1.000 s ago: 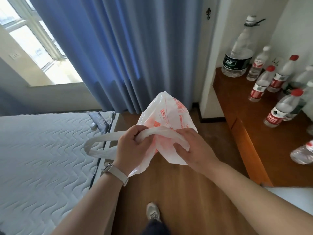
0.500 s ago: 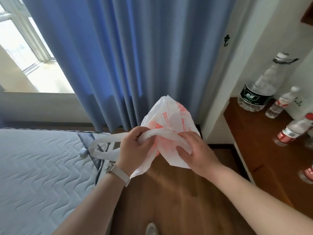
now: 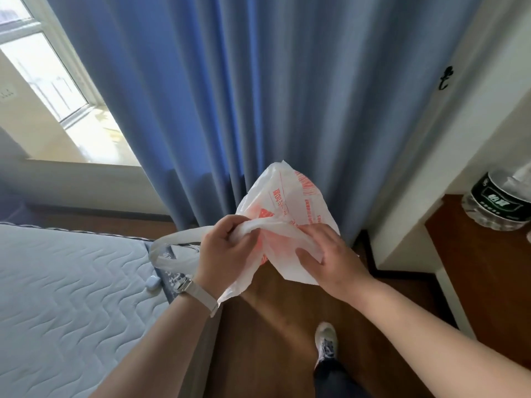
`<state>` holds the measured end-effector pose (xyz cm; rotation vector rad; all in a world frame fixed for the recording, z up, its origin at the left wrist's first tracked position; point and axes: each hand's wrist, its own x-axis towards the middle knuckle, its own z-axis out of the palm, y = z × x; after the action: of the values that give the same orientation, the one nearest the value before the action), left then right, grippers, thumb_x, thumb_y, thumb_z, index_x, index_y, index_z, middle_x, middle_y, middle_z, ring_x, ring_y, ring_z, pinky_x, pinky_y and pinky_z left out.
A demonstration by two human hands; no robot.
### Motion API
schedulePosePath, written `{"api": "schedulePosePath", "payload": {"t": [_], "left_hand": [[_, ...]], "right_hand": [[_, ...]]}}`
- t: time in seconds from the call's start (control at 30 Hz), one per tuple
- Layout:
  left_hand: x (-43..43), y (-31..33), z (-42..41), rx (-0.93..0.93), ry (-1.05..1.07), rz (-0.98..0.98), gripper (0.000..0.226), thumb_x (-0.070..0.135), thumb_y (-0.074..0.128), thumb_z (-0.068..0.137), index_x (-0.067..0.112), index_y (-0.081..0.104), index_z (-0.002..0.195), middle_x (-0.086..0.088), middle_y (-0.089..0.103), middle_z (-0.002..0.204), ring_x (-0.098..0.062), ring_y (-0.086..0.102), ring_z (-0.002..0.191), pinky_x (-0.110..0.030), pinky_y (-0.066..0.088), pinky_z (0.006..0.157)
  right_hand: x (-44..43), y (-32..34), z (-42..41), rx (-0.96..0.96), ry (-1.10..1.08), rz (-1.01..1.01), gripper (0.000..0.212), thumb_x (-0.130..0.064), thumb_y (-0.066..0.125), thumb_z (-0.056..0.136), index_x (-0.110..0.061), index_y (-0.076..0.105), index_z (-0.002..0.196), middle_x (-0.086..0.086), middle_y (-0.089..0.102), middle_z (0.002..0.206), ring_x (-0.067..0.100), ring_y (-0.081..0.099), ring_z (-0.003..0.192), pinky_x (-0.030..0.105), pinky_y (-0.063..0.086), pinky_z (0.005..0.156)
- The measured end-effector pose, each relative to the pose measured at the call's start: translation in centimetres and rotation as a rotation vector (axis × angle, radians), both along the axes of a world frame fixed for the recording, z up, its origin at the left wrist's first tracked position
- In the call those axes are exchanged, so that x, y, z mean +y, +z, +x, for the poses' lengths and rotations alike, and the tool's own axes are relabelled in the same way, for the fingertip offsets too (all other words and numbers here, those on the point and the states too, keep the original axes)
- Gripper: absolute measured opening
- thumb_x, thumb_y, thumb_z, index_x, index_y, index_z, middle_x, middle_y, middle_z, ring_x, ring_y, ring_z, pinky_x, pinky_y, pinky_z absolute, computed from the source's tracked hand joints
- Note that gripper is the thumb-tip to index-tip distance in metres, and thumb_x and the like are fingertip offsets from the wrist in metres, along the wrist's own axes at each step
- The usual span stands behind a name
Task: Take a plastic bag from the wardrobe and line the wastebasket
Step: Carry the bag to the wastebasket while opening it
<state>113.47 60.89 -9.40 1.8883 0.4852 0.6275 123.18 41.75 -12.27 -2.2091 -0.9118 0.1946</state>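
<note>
Both grips are closed on the plastic bag [image 3: 290, 214], held in the air at the middle of the frame in front of the blue curtain [image 3: 258, 96]. The left hand [image 3: 227, 248] is fisted around a twisted handle strip, whose loop [image 3: 169, 251] trails off to the left over the edge of the mattress [image 3: 71, 297]. The right hand [image 3: 327, 254] pinches the bag's white body between thumb and fingers, seemingly working to part the layers.

No wastebasket shows anywhere in view, so lining is a later step; the bag looks not yet opened.

Risks, as I judge them: the film is thin, and pulling the two hands apart against a bunched handle could stretch or tear it near the handle root. Layers that cling together may slip out of the right-hand pinch, leaving the mouth closed. The dangling loop could snag on the mattress corner or the small white object [image 3: 151, 282] lying there. A large water bottle [image 3: 498, 201] stands on the wooden tabletop [image 3: 488, 282] at the right edge; a wide elbow swing could knock it.
</note>
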Motion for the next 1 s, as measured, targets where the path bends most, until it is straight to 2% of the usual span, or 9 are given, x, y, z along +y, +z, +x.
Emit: {"api": "schedulePosePath", "payload": {"t": [0.07, 0.27, 0.43, 0.57, 0.63, 0.77, 0.87, 1.0], "left_hand": [[1.0, -0.3, 2.1, 0.015, 0.021, 0.019, 0.015, 0.014, 0.074, 0.079, 0.027, 0.069, 0.085, 0.015, 0.068, 0.075, -0.003, 0.064, 0.07, -0.015, 0.05, 0.058], [3.6, -0.4, 10.4, 0.031, 0.151, 0.069, 0.02, 0.011, 0.073, 0.08, 0.029, 0.068, 0.083, 0.017, 0.068, 0.072, -0.004, 0.064, 0.068, -0.013, 0.048, 0.057], [4.6, 1.6, 18.2, 0.05, 0.193, 0.12, 0.017, 0.003, 0.07, 0.08, 0.02, 0.068, 0.084, 0.015, 0.067, 0.067, -0.001, 0.062, 0.063, -0.008, 0.044, 0.053], [6.0, 1.9, 22.7, 0.047, 0.262, 0.174, 0.018, 0.007, 0.071, 0.081, 0.023, 0.068, 0.088, 0.015, 0.067, 0.076, 0.0, 0.062, 0.069, -0.009, 0.045, 0.059], [6.8, 1.8, 23.6, 0.059, 0.301, 0.199, 0.02, 0.007, 0.071, 0.081, 0.025, 0.067, 0.089, 0.017, 0.066, 0.078, 0.002, 0.062, 0.071, -0.008, 0.046, 0.061], [9.8, 1.7, 23.9, 0.048, 0.401, 0.192, 0.021, 0.005, 0.072, 0.08, 0.024, 0.067, 0.087, 0.017, 0.067, 0.072, -0.001, 0.062, 0.069, -0.009, 0.044, 0.058], [13.0, 0.9, 23.8, 0.045, 0.469, 0.196, 0.021, 0.002, 0.071, 0.079, 0.021, 0.067, 0.085, 0.02, 0.066, 0.075, -0.002, 0.061, 0.066, -0.009, 0.043, 0.058], [18.1, -0.8, 23.5, 0.054, 0.493, 0.201, 0.015, 0.007, 0.074, 0.079, 0.019, 0.068, 0.086, 0.014, 0.067, 0.081, -0.006, 0.061, 0.067, -0.012, 0.046, 0.058]], "right_hand": [[1.3, -0.5, 2.7, 0.025, 0.026, -0.004, 0.05, -0.063, 0.039, 0.09, -0.038, 0.038, 0.133, -0.018, 0.045, 0.133, 0.005, 0.043, 0.121, 0.041, 0.049, 0.098], [5.7, -1.8, 13.1, 0.102, 0.164, 0.003, 0.044, -0.051, 0.047, 0.094, -0.039, 0.036, 0.134, -0.02, 0.041, 0.137, 0.004, 0.039, 0.125, 0.04, 0.045, 0.103], [8.3, -1.3, 22.5, 0.116, 0.244, -0.015, 0.044, -0.049, 0.046, 0.095, -0.038, 0.035, 0.136, -0.021, 0.038, 0.14, 0.004, 0.034, 0.129, 0.039, 0.04, 0.107], [11.1, -0.9, 28.4, 0.117, 0.318, -0.024, 0.045, -0.047, 0.047, 0.095, -0.035, 0.036, 0.137, -0.018, 0.038, 0.141, 0.007, 0.035, 0.13, 0.036, 0.041, 0.104], [12.8, -0.8, 30.0, 0.114, 0.345, -0.025, 0.044, -0.046, 0.047, 0.095, -0.034, 0.037, 0.137, -0.018, 0.039, 0.141, 0.007, 0.036, 0.129, 0.032, 0.039, 0.102], [16.9, -0.3, 31.6, 0.12, 0.416, -0.028, 0.043, -0.045, 0.049, 0.095, -0.034, 0.038, 0.136, -0.016, 0.038, 0.14, 0.004, 0.035, 0.125, 0.032, 0.042, 0.099], [20.8, -0.5, 32.6, 0.128, 0.45, -0.028, 0.044, -0.041, 0.051, 0.095, -0.03, 0.04, 0.137, -0.011, 0.039, 0.139, 0.002, 0.034, 0.121, 0.026, 0.036, 0.097], [26.4, -1.2, 33.2, 0.086, 0.509, -0.041, 0.043, -0.037, 0.053, 0.094, -0.027, 0.043, 0.135, -0.01, 0.042, 0.139, 0.005, 0.036, 0.124, 0.025, 0.037, 0.1]]}}
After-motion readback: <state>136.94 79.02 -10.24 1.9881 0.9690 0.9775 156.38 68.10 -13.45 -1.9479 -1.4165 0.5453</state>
